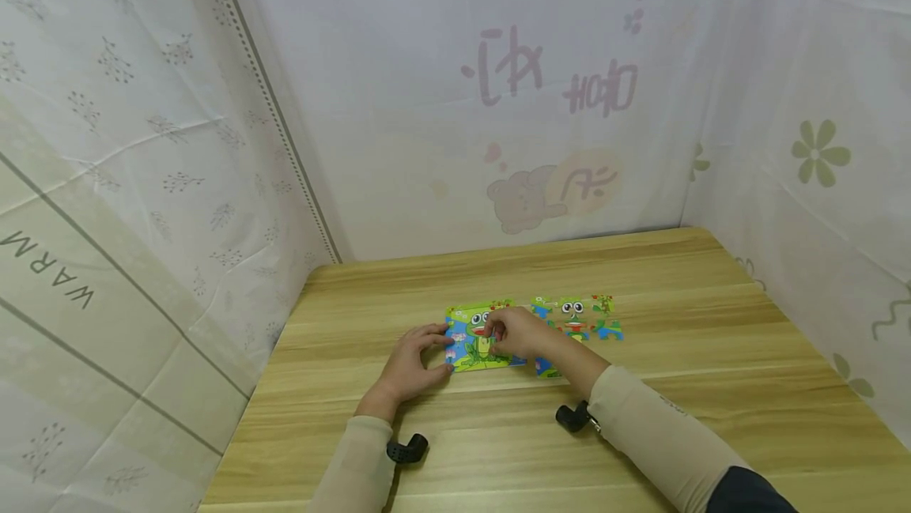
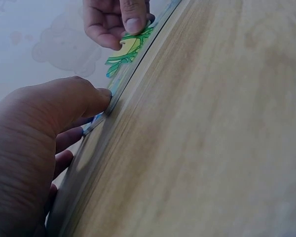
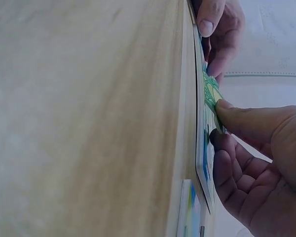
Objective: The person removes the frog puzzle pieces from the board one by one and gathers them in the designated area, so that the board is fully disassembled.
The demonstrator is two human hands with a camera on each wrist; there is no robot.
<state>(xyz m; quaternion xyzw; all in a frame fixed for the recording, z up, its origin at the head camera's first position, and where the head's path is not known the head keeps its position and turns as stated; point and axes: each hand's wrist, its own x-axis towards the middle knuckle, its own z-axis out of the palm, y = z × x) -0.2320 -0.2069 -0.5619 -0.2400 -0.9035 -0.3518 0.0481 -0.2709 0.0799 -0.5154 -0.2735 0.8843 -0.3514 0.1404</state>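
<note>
A frog jigsaw board (image 1: 460,355) with blue and green artwork lies flat on the wooden table. At its left side, my left hand (image 1: 410,361) touches the edge, the thumb at the near corner and the fingers spread further up. My right hand (image 1: 518,330) is over the board's right part, pinching a green and yellow puzzle piece (image 3: 213,92) between thumb and fingers. That piece is tilted close above the board, and its frog-body print shows in the left wrist view. The right hand hides part of the board in the head view.
Right of the board lie several loose puzzle pieces (image 1: 610,330), some with a frog's face, partly behind the right forearm. The wooden table (image 1: 484,450) ends at a printed curtain (image 1: 398,181) at the back. Black wrist cameras (image 1: 408,449) stick out from both sleeves.
</note>
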